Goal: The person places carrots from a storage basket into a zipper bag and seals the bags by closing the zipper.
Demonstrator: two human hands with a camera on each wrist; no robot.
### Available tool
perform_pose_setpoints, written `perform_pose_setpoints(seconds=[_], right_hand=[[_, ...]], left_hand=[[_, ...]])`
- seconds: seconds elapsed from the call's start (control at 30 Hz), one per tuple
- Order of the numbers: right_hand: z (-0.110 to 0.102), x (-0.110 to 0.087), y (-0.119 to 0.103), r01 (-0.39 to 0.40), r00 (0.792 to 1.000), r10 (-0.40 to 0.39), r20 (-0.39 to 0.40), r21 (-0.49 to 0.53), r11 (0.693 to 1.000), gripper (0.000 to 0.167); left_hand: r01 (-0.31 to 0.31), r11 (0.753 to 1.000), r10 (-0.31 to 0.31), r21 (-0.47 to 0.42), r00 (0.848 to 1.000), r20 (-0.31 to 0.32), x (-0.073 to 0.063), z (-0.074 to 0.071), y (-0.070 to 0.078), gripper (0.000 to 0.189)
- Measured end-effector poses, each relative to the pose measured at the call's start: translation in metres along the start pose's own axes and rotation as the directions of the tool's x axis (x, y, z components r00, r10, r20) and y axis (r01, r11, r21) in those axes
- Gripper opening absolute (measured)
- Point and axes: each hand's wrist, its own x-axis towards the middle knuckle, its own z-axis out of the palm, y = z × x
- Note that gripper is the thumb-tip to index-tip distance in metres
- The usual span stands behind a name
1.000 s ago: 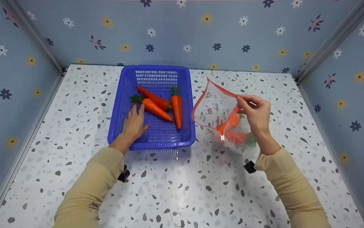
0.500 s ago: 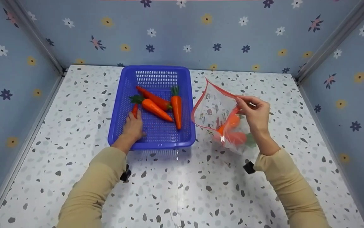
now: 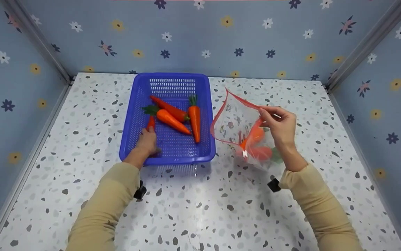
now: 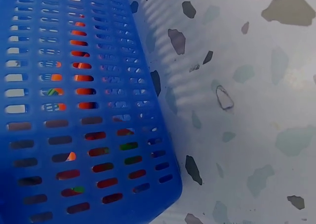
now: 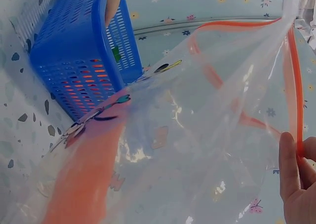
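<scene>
In the head view, my left hand (image 3: 146, 142) reaches into the blue plastic basket (image 3: 176, 160) and grips a red chili pepper (image 3: 151, 122). Only its pointed end shows past the fingers; the rest is hidden under the hand. To its right lie a leafy carrot (image 3: 172, 122), a second carrot (image 3: 194, 122) and another red chili pepper (image 3: 167, 107). My right hand (image 3: 281, 126) pinches the red-edged mouth of a clear zip bag (image 3: 230, 120), which gapes toward the basket. Inside the bag are orange and red vegetables, with green leaves at the right.
The basket and bag stand side by side on a white speckled table (image 3: 200, 209). A flower-patterned wall (image 3: 186, 38) rises behind the table, with similar panels on both sides. The basket's slotted wall (image 4: 89, 135) fills much of the left wrist view.
My left hand has drawn back from beside the leafy carrot toward the basket's near side, uncovering the chili pepper's tip. The right hand still holds the bag, almost unmoved.
</scene>
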Motion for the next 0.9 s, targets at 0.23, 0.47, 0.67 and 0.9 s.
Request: perform_pose_setpoints(seconds=[0.23,0.47,0.67,0.9], right_hand=[[0.000,-0.001,0.001,-0.004,1.000,0.004,0.000,0.003,1.000,0.024],[0.001,-0.001,0.000,-0.005,1.000,0.005,0.004,0.002,1.000,0.024],[0.001,-0.002,0.001,0.001,1.000,-0.001,0.006,0.015,1.000,0.023],[0.001,-0.002,0.003,0.008,1.000,-0.008,0.013,0.019,1.000,0.023]], left_hand=[[0.021,1.000,-0.020,0.010,0.999,-0.041,-0.004,-0.004,0.003,0.070],[-0.008,0.999,0.002,-0.031,0.982,-0.189,-0.012,-0.014,0.010,0.049],[-0.077,0.994,0.049,-0.071,0.943,-0.329,-0.021,-0.022,0.017,0.029],[-0.114,0.981,0.042,-0.156,0.914,-0.403,-0.034,-0.029,0.025,0.024]])
